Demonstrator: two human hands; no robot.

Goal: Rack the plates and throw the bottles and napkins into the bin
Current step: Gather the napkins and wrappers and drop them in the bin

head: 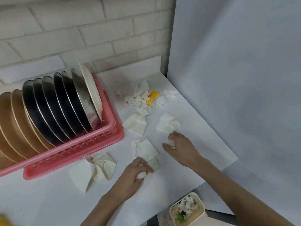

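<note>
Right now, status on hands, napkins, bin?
Left hand grips crumpled napkin; right hand grips second napkin. Plates racked. Loose napkins on table; bin below table edge, nothing blocking.

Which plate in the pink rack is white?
The white plate at the pink rack's right end, nearest the napkins; the rest are metal plates or brown plates.

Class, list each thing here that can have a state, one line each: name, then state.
plates, upright on edge in the pink dish rack
left hand, gripping a napkin wad
right hand, pinching a small napkin
loose napkins, crumpled, lying on the table
bin, open, holding discarded napkins
</note>
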